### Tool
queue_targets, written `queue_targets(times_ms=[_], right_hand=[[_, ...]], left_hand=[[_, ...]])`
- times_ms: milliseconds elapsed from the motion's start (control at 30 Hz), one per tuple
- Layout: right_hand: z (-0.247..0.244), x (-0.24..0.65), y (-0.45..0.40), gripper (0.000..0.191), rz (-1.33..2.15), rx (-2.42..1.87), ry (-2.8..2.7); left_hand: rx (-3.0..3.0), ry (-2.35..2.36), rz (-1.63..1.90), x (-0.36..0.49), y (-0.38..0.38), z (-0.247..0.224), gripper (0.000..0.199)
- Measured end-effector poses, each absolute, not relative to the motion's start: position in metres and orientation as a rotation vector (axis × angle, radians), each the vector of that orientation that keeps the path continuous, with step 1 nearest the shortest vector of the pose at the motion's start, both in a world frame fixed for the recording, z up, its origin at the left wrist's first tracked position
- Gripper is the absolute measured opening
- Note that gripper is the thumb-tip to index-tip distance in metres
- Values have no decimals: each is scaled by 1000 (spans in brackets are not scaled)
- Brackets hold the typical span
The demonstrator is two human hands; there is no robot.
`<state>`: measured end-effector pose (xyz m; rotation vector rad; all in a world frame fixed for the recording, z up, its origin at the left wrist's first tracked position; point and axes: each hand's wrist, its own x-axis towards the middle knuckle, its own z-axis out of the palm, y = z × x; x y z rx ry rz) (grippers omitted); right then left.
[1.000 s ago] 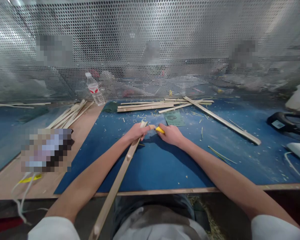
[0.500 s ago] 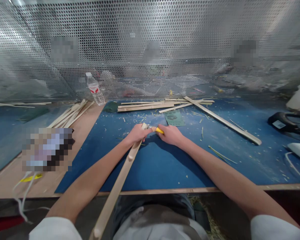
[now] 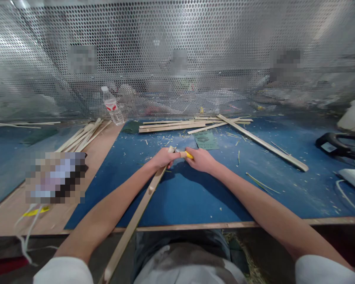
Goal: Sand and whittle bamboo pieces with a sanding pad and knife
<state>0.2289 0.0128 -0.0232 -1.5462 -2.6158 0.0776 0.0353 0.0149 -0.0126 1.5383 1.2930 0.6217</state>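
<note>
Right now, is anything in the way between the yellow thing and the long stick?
Nothing loose lies between them. The yellow-handled tool sits in the right hand, close by the left hand, which grips the wooden strip. Only the hands' own fingers are there; any blade is hidden.

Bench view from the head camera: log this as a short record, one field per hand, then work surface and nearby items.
Left hand: grips a long wooden strip near its far end
Right hand: holds a yellow-handled tool, mostly hidden, beside the left hand
Work surface: blue work board scattered with wood shavings
Nearby: green card, loose wooden strips
Beyond: plastic water bottle, perforated metal screen
</note>
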Motion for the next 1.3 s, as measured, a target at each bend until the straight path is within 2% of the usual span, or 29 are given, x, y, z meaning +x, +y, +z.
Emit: queue_targets(times_ms=[200, 433, 900, 1300], right_hand=[[-24, 228, 11, 32, 47, -1578, -2613], [-22, 221, 3, 33, -45, -1707, -2539], [-20, 214, -2, 27, 17, -1866, -2480], [-27, 228, 12, 34, -11, -1620, -2556]], left_hand=[[1449, 1246, 692, 39, 15, -12, 37], [1388, 1240, 721, 39, 20, -19, 40], [1353, 1347, 758, 39, 22, -17, 45], [1708, 1289, 602, 28, 23, -16, 47]])
